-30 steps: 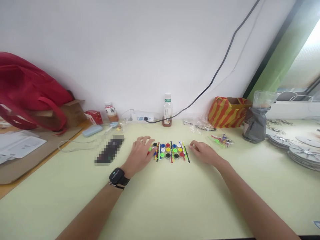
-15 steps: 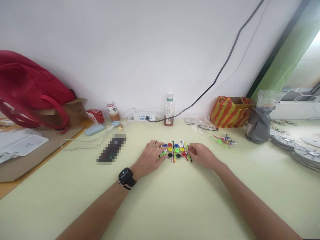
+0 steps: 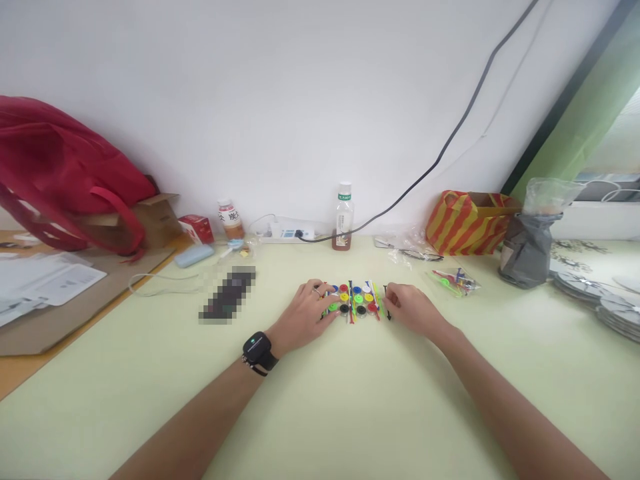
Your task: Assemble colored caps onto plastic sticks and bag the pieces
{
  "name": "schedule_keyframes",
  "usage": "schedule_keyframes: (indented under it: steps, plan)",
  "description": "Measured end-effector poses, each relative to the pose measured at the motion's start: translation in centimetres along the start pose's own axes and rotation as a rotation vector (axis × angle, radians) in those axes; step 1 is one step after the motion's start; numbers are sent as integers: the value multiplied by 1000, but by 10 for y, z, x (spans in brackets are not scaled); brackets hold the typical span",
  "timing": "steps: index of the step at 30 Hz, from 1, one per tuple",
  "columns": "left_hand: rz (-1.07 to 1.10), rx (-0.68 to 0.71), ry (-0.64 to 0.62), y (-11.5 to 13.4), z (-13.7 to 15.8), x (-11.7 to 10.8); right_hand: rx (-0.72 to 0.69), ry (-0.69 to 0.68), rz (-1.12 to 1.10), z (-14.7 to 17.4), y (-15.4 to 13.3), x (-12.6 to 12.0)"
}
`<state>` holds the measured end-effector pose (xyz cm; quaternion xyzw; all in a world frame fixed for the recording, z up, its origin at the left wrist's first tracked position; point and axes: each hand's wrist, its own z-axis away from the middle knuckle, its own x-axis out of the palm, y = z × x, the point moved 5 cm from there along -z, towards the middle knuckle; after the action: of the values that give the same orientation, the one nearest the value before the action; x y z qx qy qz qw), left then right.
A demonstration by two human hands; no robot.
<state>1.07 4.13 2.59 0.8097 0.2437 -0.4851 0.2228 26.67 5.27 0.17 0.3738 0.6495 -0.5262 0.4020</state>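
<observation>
Several small round pieces, red, blue, green, yellow, white and black, form rows on the table; one is a yellow disc [image 3: 371,298]. Thin coloured plastic sticks [image 3: 351,303] lie between and beside the rows. My left hand [image 3: 306,312], wearing a ring, rests spread at the left end, its fingertips touching the pieces and covering some. At the right end, the curled fingers of my right hand [image 3: 411,307] pinch a black stick [image 3: 389,313] with arrow-like ends, partly hidden by the fingertips.
A small bag of coloured sticks [image 3: 455,283] lies to the right. Behind stand a bottle [image 3: 343,220], a power strip [image 3: 285,232] with a black cable, and a striped bag [image 3: 467,223]. A blurred-out dark object [image 3: 227,297] lies left; silvery discs [image 3: 583,285] are far right.
The black stick has turned from slanted to nearly parallel with the other sticks and sits slightly apart from them. My left hand stays in place on the pieces. The view has shifted slightly.
</observation>
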Motion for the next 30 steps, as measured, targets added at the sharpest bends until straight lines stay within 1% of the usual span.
schedule_keyframes:
  steps: [5,11,16,21,25,28,30]
  plan:
    - [-6,-5,-21,0,-1,0,-18,35,-80,-2,1,1]
    - [3,-12,-15,-1,-2,-2,-62,72,-156,-5,3,5]
    - [25,-8,-2,0,-1,-2,-52,76,-160,-6,5,7]
    - [53,29,13,5,-2,0,-21,88,-146,-6,6,4]
    - [45,27,16,5,-1,0,30,57,-115,-5,10,4]
    - [38,21,7,5,-1,0,43,19,-90,-4,9,4]
    - [35,22,-5,8,-1,0,34,17,-65,-3,5,2]
